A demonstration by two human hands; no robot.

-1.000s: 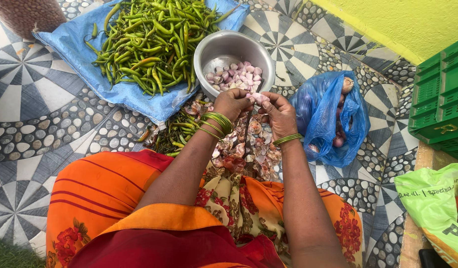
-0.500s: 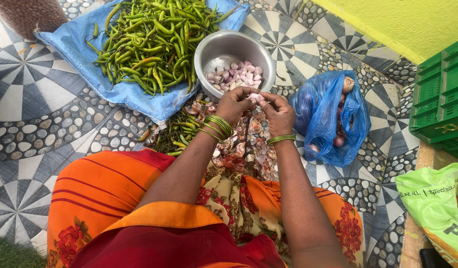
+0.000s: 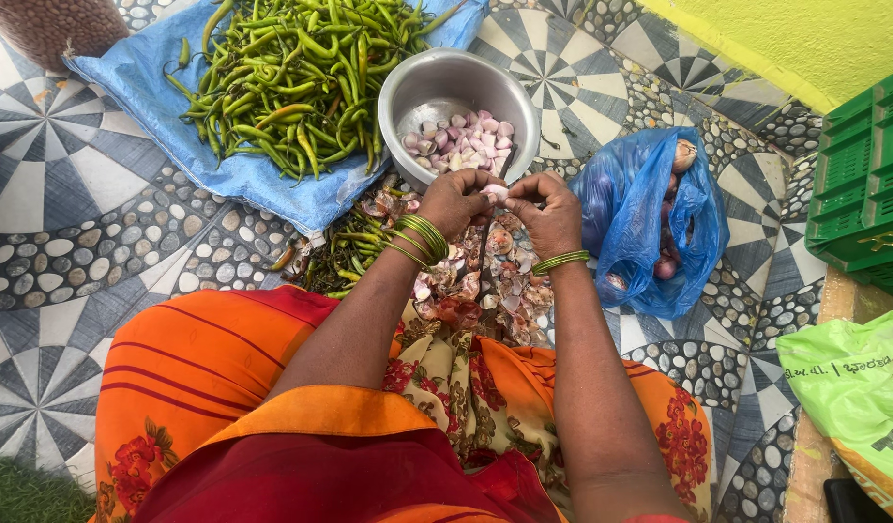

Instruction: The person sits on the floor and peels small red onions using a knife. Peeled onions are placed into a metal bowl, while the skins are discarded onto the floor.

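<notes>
Grip: a small pale pink peeled shallot [image 3: 495, 193] is pinched between the fingertips of the left hand [image 3: 453, 201] and the right hand [image 3: 551, 209], both closed on it.
Shallot position: held just in front of the round steel bowl [image 3: 412, 92], above a heap of reddish papery skins [image 3: 485, 281].
Bowl contents: peeled pink pieces.
Surroundings: a pile of long green chillies [image 3: 301, 68] on a blue plastic sheet [image 3: 243, 179]; a blue plastic bag [image 3: 640, 213] to the right.
</notes>
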